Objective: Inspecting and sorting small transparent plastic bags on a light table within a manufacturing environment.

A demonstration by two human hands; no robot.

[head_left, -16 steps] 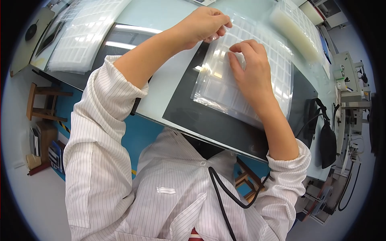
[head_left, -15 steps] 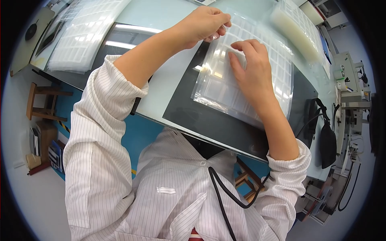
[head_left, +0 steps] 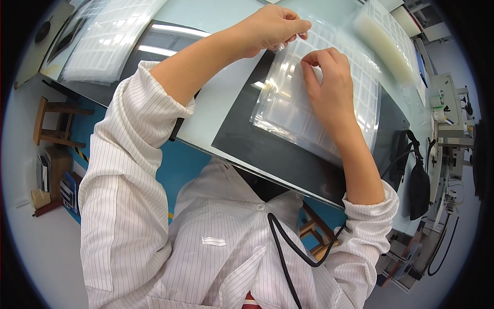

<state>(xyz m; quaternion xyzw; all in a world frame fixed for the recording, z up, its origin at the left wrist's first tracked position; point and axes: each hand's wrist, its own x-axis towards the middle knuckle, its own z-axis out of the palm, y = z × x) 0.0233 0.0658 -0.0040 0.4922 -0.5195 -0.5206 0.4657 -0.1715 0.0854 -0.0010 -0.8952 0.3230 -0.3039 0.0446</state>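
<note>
A stack of clear plastic sheets (head_left: 288,110) with rectangular compartments lies on a dark mat (head_left: 242,123). Above its far left corner, my left hand (head_left: 275,32) is closed, and a bit of clear plastic film (head_left: 279,47) shows beneath its fingers. My right hand (head_left: 331,90) is over the middle of the stack, thumb and forefinger tips pressed together. Whatever might be between those fingertips is too small or too clear to make out. Glare on the shiny plastic hides where one sheet ends and another begins.
Another pile of clear compartment sheets (head_left: 105,49) lies at the table's left, and a thicker stack (head_left: 386,41) at the far right. A black pouch with a cable (head_left: 419,188) hangs by the right edge. Wooden stools (head_left: 51,121) stand below the table.
Both hands have shifted slightly right, the left with the film under its fingers. My right thumb and forefinger, apart before, have come together. The view has moved a little.
</note>
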